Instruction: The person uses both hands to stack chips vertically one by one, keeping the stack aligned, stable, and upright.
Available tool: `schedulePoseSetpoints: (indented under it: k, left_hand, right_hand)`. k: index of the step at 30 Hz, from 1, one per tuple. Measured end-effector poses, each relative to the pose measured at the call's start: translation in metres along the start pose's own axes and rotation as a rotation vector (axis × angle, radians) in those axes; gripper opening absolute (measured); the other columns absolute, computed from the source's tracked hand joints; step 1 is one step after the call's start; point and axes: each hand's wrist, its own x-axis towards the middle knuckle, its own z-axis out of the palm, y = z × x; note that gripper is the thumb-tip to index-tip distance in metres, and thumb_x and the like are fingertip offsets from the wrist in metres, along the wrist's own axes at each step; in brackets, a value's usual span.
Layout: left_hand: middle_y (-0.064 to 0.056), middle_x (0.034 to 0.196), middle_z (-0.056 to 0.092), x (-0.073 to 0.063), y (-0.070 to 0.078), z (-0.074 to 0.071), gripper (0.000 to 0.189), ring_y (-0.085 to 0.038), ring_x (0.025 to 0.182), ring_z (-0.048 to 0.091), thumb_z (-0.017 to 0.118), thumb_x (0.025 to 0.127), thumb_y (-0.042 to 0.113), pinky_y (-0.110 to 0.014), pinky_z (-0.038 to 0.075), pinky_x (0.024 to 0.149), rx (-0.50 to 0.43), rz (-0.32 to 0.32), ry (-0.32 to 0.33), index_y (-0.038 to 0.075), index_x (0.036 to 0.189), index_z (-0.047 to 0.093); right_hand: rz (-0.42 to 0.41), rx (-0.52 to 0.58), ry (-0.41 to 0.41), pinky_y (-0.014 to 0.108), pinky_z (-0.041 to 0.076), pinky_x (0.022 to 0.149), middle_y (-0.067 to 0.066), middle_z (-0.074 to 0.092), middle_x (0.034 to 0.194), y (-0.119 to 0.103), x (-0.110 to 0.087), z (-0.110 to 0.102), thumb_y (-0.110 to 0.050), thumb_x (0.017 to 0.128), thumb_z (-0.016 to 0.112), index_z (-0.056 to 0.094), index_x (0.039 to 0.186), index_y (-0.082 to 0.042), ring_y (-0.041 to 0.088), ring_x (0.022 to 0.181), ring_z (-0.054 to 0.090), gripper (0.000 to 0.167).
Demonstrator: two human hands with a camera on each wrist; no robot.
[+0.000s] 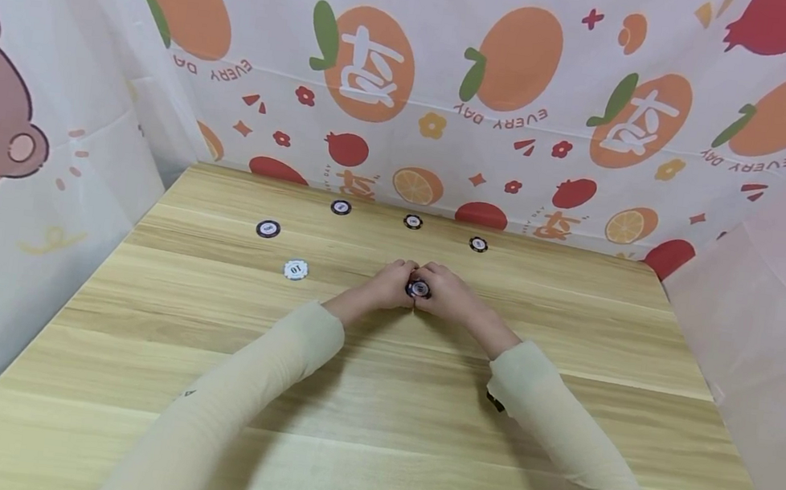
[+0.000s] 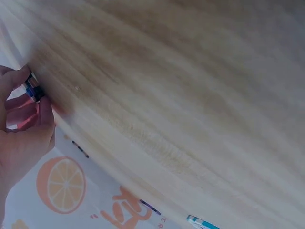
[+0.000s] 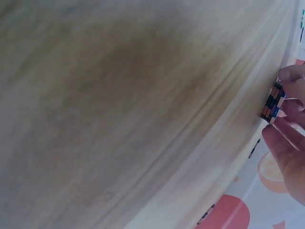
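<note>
In the head view my left hand (image 1: 391,285) and right hand (image 1: 447,293) meet over the middle of the table, fingertips together around a short stack of poker chips (image 1: 419,288). Its top chip is dark with a pale centre and faces up. Seen from the left wrist, the left hand (image 2: 28,129) pinches the dark stack edge (image 2: 33,89) between thumb and fingers. The right wrist view shows several layered chips (image 3: 273,103), black with light edge blocks, gripped by the right hand (image 3: 290,143). The hands hide much of the stack's sides.
Single chips lie around: a white one (image 1: 296,269), a purple one (image 1: 268,228), and dark ones at the back left (image 1: 341,207), back middle (image 1: 413,221) and back right (image 1: 478,244). A small black object (image 1: 494,401) shows beside the right sleeve. A printed curtain (image 1: 443,121) hangs behind the wooden table (image 1: 369,452).
</note>
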Motion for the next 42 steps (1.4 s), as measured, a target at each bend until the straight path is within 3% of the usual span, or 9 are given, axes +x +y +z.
schedulePoseSetpoints:
  k: [8,20,26,32,37,42]
  left_hand:
    - [-0.018,0.105,0.052,0.001,-0.002,0.001,0.052,-0.027,0.095,0.051,0.073,0.075,0.009,-0.035,0.042,0.087,0.009,-0.008,0.002,-0.007,0.117,0.048]
    - [-0.019,0.107,0.051,0.001,-0.003,0.004,0.053,-0.027,0.096,0.051,0.073,0.075,0.011,-0.035,0.042,0.087,-0.001,-0.007,-0.003,-0.008,0.117,0.048]
    - [-0.018,0.115,0.049,0.001,-0.001,0.007,0.071,-0.025,0.1,0.051,0.076,0.074,0.016,-0.032,0.041,0.089,-0.05,-0.055,-0.014,-0.008,0.129,0.039]
    - [-0.015,0.109,0.05,0.001,0.001,0.008,0.058,-0.024,0.097,0.05,0.076,0.076,0.023,-0.031,0.043,0.085,-0.003,-0.071,0.015,-0.004,0.12,0.05]
    - [-0.013,0.105,0.049,0.001,0.003,0.008,0.049,-0.024,0.095,0.049,0.075,0.077,0.021,-0.031,0.043,0.083,0.034,-0.078,0.029,-0.002,0.114,0.055]
    - [-0.014,0.107,0.049,0.003,0.005,0.009,0.047,-0.024,0.095,0.048,0.074,0.078,0.022,-0.031,0.043,0.083,0.034,-0.073,0.024,-0.002,0.114,0.055]
  right_hand:
    - [0.041,-0.013,0.037,0.033,0.045,0.084,0.012,0.057,0.1,-0.003,-0.001,0.005,-0.014,0.078,0.072,0.061,0.108,0.004,0.024,0.091,0.056,0.037]
    - [0.047,0.007,0.049,0.033,0.044,0.085,0.013,0.057,0.101,0.0,-0.001,0.009,-0.013,0.076,0.072,0.06,0.107,0.004,0.025,0.093,0.055,0.037]
    - [0.226,0.165,0.058,0.039,0.043,0.087,0.014,0.055,0.111,0.017,-0.007,-0.002,-0.012,0.081,0.066,0.058,0.112,0.002,0.027,0.101,0.053,0.035]
    - [0.407,0.091,0.121,0.044,0.038,0.091,0.017,0.048,0.119,0.055,-0.008,-0.011,-0.017,0.086,0.059,0.055,0.114,0.0,0.031,0.11,0.046,0.033]
    - [0.528,0.017,0.006,0.048,0.029,0.099,0.022,0.029,0.14,0.079,-0.009,-0.014,-0.023,0.09,0.048,0.04,0.132,0.002,0.038,0.124,0.031,0.05]
    - [0.594,-0.022,-0.101,0.05,0.025,0.101,0.019,0.014,0.148,0.087,-0.008,-0.016,-0.025,0.093,0.039,0.019,0.144,0.0,0.04,0.13,0.021,0.061]
